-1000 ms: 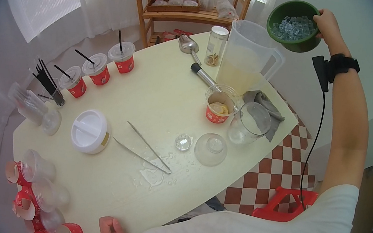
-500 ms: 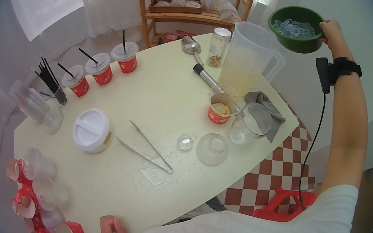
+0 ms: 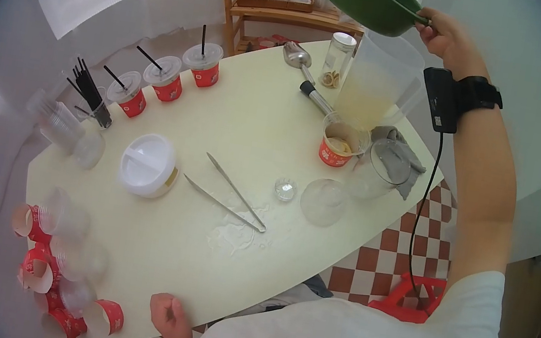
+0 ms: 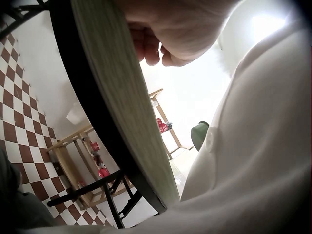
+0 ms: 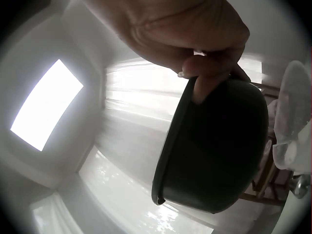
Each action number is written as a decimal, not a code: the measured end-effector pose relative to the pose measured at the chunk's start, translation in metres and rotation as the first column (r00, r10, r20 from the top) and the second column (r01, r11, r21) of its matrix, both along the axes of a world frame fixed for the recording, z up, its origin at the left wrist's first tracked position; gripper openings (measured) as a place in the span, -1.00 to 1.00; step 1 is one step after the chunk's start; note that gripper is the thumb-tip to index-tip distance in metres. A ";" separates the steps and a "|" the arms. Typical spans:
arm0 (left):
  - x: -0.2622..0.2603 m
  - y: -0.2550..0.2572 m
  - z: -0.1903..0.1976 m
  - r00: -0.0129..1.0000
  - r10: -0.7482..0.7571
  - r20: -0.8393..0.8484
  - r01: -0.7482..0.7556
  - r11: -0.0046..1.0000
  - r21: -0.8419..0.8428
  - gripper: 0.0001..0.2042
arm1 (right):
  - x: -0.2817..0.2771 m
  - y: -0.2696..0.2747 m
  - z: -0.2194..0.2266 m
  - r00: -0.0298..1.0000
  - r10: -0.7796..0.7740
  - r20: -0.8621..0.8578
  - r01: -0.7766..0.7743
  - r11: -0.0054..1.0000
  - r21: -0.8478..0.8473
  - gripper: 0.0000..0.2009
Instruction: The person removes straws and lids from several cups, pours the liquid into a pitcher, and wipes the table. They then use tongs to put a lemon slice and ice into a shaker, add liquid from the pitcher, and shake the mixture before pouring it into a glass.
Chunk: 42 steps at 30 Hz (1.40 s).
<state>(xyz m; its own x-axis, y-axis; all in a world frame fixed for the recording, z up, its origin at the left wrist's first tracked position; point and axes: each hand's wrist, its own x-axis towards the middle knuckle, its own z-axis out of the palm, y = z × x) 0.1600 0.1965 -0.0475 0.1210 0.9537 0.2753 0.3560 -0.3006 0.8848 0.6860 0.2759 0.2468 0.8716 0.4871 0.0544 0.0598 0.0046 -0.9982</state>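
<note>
My right hand (image 3: 454,42) grips the rim of a green bowl (image 3: 372,2), thumb and fingers at its edge. Its near wall faces me, and what it holds is hidden now. In the right wrist view the bowl (image 5: 214,146) hangs below the fingers. In the head view its underside overlaps the top of a clear plastic pitcher (image 3: 382,74) with pale yellow liquid. At the table's near edge my left hand (image 3: 170,316) rests with fingers loosely curled, holding nothing; the left wrist view shows it (image 4: 180,34) beside the tabletop edge.
By the pitcher stand a cup with lemon slices (image 3: 336,147), a muddler (image 3: 316,97), a jar (image 3: 337,60), a scoop (image 3: 296,55) and a grey cloth (image 3: 414,166). Tongs (image 3: 231,195) lie mid-table near a white round container (image 3: 149,165). Lidded cups (image 3: 167,87) line the far left.
The right hand has carried the green bowl leftward and up in the view, over to the pitcher's top. Ice cubes seen in it earlier are out of sight. The left hand stays.
</note>
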 end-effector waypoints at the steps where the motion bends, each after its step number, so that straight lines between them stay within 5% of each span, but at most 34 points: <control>1: 0.000 -0.001 0.002 1.000 0.004 0.012 -0.004 1.000 -0.001 -0.85 | -0.016 0.014 -0.010 0.997 0.070 -0.032 -0.069 0.997 0.040 -0.90; 3: -0.002 -0.002 -0.001 1.000 0.013 0.008 -0.013 1.000 0.007 -0.86 | -0.040 0.046 -0.041 0.980 0.175 -0.098 -0.156 0.972 0.176 -0.89; 9: -0.007 -0.002 -0.006 1.000 -0.007 0.017 0.006 0.999 0.045 -0.89 | -0.126 0.108 -0.117 0.914 0.193 -0.357 -0.168 0.981 0.100 -0.74; 13: -0.006 -0.001 -0.002 0.999 -0.030 0.026 0.028 0.998 0.058 -0.83 | -0.165 0.117 -0.170 0.923 0.102 -0.371 -0.098 0.995 0.031 -0.74; 21: -0.010 0.002 -0.002 0.995 -0.099 0.015 0.096 0.989 0.108 -0.87 | -0.177 0.123 -0.227 0.950 -0.025 -0.312 0.020 1.000 -0.021 -0.77; 24: -0.011 0.004 0.000 0.993 -0.122 -0.010 0.122 0.984 0.132 -0.87 | -0.160 0.121 -0.243 0.948 0.041 -0.316 -0.066 0.995 -0.071 -0.72; 34: -0.010 0.006 0.002 0.988 -0.142 -0.056 0.149 0.972 0.180 -0.88 | -0.155 0.106 -0.249 0.959 -0.029 -0.283 0.011 0.998 -0.068 -0.78; 39: -0.009 0.008 0.004 0.988 -0.150 -0.044 0.156 0.970 0.186 -0.87 | -0.155 0.091 -0.230 0.882 0.015 -0.471 -0.152 0.955 -0.254 -0.62; 42: -0.009 0.009 0.006 0.986 -0.162 -0.031 0.165 0.966 0.198 -0.86 | -0.186 0.069 -0.206 0.935 -0.091 -0.342 -0.005 0.963 -0.271 -0.47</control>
<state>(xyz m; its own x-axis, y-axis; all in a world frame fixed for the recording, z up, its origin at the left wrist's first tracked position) 0.1506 0.2055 -0.0411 0.2765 0.8467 0.4546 0.2996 -0.5254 0.7964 0.5002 0.3450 0.0408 0.8319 0.4033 -0.3811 -0.2975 -0.2555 -0.9199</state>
